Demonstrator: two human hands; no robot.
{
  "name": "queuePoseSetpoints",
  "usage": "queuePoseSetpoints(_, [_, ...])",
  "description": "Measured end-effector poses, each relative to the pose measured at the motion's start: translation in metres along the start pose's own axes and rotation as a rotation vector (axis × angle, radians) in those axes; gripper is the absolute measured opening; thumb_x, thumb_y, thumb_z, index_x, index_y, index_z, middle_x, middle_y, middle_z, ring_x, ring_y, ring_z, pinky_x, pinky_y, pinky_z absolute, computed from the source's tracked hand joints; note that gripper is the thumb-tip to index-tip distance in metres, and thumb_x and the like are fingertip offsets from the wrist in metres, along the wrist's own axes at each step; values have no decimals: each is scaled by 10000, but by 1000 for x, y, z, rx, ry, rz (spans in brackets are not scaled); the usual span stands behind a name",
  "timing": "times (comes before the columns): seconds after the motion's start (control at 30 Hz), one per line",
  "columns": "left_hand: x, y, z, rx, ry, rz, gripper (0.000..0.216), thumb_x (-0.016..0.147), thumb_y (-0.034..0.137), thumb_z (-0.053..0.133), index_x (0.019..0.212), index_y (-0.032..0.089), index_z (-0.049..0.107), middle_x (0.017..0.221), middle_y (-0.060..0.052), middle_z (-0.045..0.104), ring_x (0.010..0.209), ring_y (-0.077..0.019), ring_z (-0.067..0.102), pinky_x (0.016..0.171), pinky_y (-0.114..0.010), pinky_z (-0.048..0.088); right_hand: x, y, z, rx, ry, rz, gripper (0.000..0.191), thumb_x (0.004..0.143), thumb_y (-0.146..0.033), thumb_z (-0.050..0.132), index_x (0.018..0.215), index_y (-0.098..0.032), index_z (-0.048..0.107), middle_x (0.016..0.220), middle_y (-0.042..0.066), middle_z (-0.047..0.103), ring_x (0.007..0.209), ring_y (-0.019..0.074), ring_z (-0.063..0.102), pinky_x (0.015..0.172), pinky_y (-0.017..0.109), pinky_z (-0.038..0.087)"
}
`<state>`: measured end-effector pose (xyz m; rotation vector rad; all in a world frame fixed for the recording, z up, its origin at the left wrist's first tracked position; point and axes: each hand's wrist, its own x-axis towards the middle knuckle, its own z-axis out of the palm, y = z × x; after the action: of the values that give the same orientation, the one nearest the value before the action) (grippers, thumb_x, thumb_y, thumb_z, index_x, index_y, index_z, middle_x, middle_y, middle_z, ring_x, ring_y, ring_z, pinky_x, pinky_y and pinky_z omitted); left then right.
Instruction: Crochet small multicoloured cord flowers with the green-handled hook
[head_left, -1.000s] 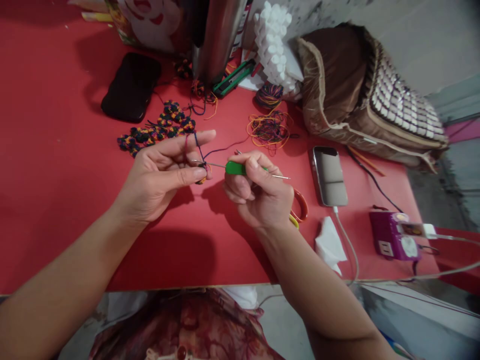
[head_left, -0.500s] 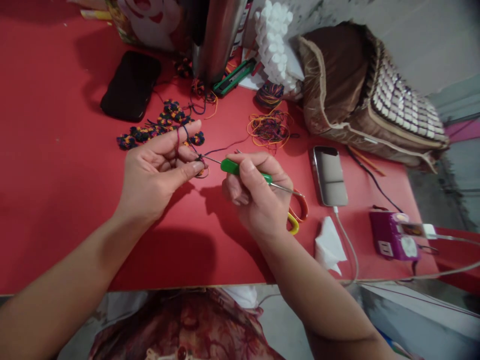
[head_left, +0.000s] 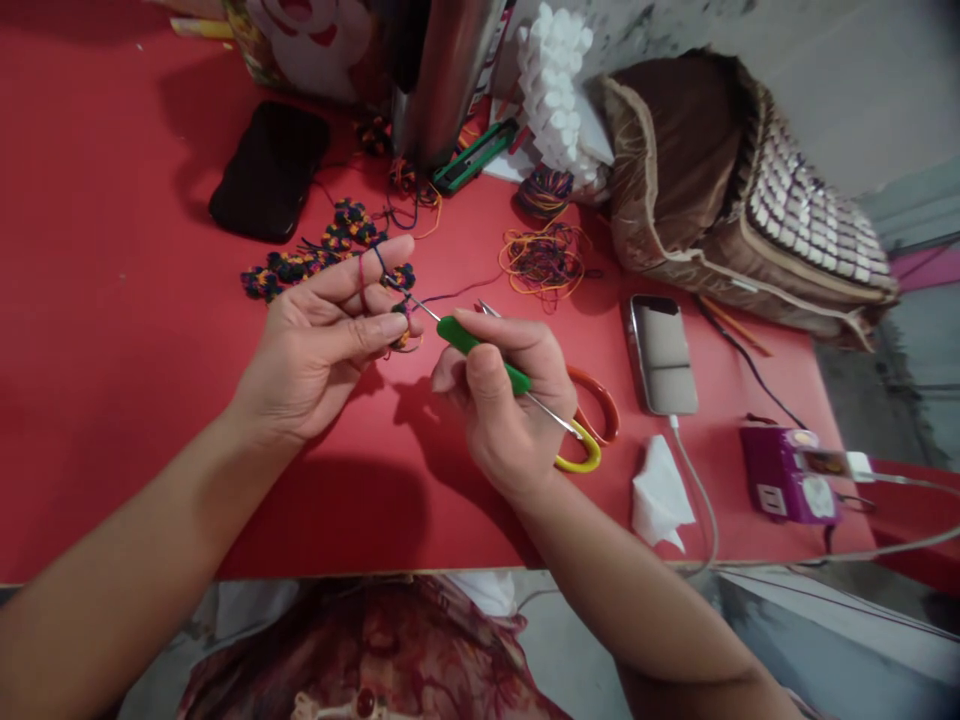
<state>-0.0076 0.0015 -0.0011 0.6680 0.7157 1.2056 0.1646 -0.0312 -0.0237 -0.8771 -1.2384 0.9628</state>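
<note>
My right hand (head_left: 504, 400) is closed around a green-handled crochet hook (head_left: 480, 356), whose metal tip points up-left into a small multicoloured crochet piece (head_left: 401, 332). My left hand (head_left: 326, 335) pinches that piece between thumb and fingers, with dark yarn (head_left: 379, 265) looped over the outstretched forefinger. The yarn runs right across the red table (head_left: 112, 300) toward a loose tangle of orange and purple thread (head_left: 544, 255). Both hands hover just above the table.
Finished crochet flowers (head_left: 315, 260) lie behind my left hand, a black pouch (head_left: 270, 170) beyond them. Scissors with red and yellow handles (head_left: 592, 425) lie under my right hand. A phone (head_left: 661, 352), crumpled tissue (head_left: 660, 492), purple charger (head_left: 784, 470) and brown bag (head_left: 720, 190) sit at right. A metal flask (head_left: 442, 70) stands behind.
My right hand has turned so the hook's handle swings down-right and its tip rises toward my left forefinger. My left forefinger has curled back slightly with the yarn loop.
</note>
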Motion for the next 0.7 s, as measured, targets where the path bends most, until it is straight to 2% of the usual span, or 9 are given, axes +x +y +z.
queuePoseSetpoints(0.13, [1, 5, -4, -88, -39, -43, 419, 758, 87, 998, 1150, 217, 933, 819, 50, 789, 734, -97, 743, 801, -212, 647, 5, -2, -3, 134, -37, 34, 175, 1088, -463, 799, 1160, -304, 793, 712, -62, 683, 544, 88, 593, 500, 224, 489])
queuePoseSetpoints(0.27, [2, 12, -8, -58, -66, -107, 417, 795, 75, 913, 1185, 223, 918, 806, 49, 799, 749, -129, 722, 823, -278, 622, 9, -5, -7, 162, -34, 76, 203, 1058, -477, 837, 1113, -283, 819, 661, -69, 641, 520, 85, 582, 458, 215, 444])
queuePoseSetpoints(0.33, [2, 15, -8, -64, -48, -131, 429, 791, 56, 852, 1192, 199, 908, 801, 38, 795, 726, -123, 694, 769, -267, 594, 11, -7, -9, 176, -38, 86, 190, 1051, -462, 852, 1097, -279, 833, 634, -73, 616, 515, 87, 581, 452, 215, 425])
queuePoseSetpoints(0.47, [0, 19, 0, -140, -43, -172, 406, 759, 30, 729, 1123, 100, 895, 673, 12, 687, 600, -78, 552, 588, -188, 493, 14, -8, -15, 199, -52, 73, 148, 1039, -422, 873, 1055, -276, 861, 588, -86, 564, 490, 91, 556, 480, 239, 457])
queuePoseSetpoints(0.57, [-1, 22, 7, -205, -38, -210, 420, 744, 46, 666, 1106, 33, 879, 585, 12, 586, 541, -70, 436, 558, -180, 456, 15, -9, -19, 190, -54, 69, 132, 1029, -409, 883, 1046, -278, 883, 587, -85, 569, 474, 92, 531, 499, 261, 490])
queuePoseSetpoints(0.7, [-1, 26, 6, -201, -78, -320, 441, 714, 106, 631, 1082, 102, 872, 527, 12, 524, 507, -96, 366, 513, -211, 395, 16, -9, -23, 203, -77, 85, 122, 1016, -392, 891, 1039, -274, 906, 583, -81, 600, 442, 84, 472, 503, 272, 509])
